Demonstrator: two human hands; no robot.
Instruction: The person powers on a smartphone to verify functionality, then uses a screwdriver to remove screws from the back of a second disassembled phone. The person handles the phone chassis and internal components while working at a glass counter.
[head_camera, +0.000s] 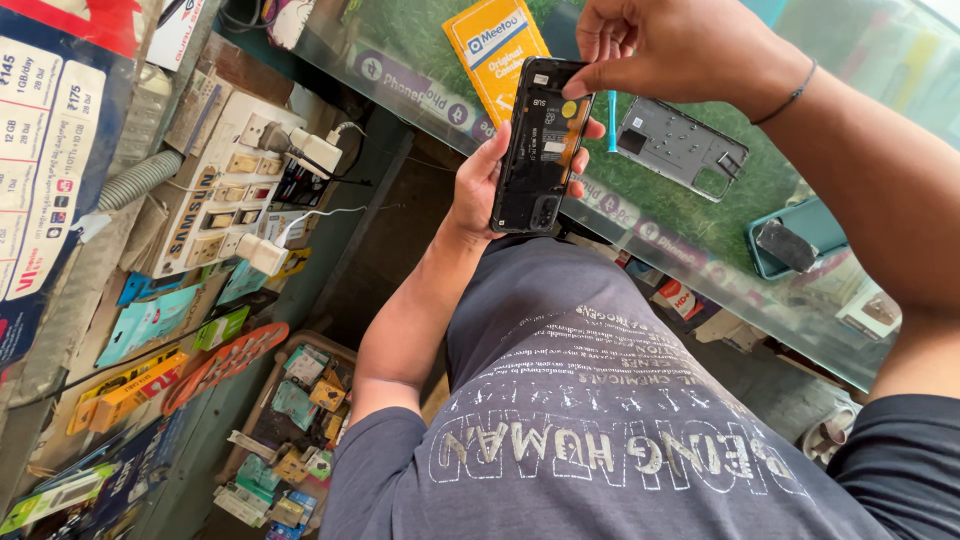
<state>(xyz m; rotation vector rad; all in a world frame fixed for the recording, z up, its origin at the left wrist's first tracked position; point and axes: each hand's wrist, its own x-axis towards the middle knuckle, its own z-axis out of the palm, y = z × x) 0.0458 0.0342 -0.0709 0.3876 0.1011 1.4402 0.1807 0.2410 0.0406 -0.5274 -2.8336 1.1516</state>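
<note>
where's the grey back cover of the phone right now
In the head view, the grey back cover lies on the glass counter, right of the opened phone, beside a teal tool.

Bright, even daylight, coming from the far side of the glass counter (700, 240). Washed-out glare toward its far right corner (top surface reflects hazily). Soft shadow under the counter's near edge. Wide-angle bending at the frame edges. The opened phone (541, 145) is sharp; shelf clutter lower left slightly soft.
</note>
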